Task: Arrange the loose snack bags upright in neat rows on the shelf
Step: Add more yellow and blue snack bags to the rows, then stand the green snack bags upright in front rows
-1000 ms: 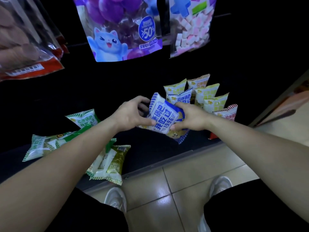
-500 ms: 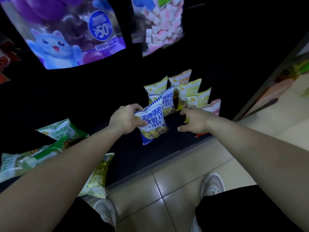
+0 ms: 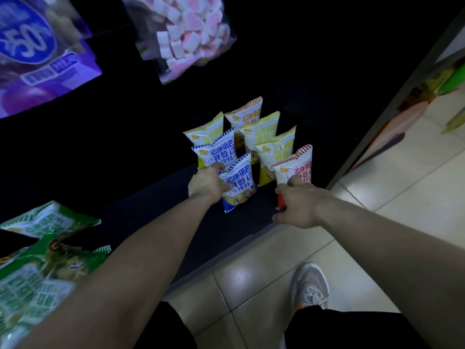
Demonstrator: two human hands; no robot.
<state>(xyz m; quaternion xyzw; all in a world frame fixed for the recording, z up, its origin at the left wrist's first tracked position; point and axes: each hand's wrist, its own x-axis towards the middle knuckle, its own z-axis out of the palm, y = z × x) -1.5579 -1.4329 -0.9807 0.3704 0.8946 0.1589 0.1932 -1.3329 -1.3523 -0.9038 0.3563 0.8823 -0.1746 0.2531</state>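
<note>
Both my hands are on snack bags at the front of the dark shelf (image 3: pixel 156 212).

My left hand (image 3: pixel 206 187) is closed on the left edge of the front blue bag (image 3: pixel 240 183), which stands upright behind the shelf lip with a second blue bag (image 3: pixel 217 152) just behind it. My right hand (image 3: pixel 297 205) is curled against the base of the red bag (image 3: pixel 295 170); whether it grips I cannot tell. Yellow bags (image 3: pixel 263 132) stand in rows behind. Green bags (image 3: pixel 42 263) lie flat, well apart to the left.
</note>
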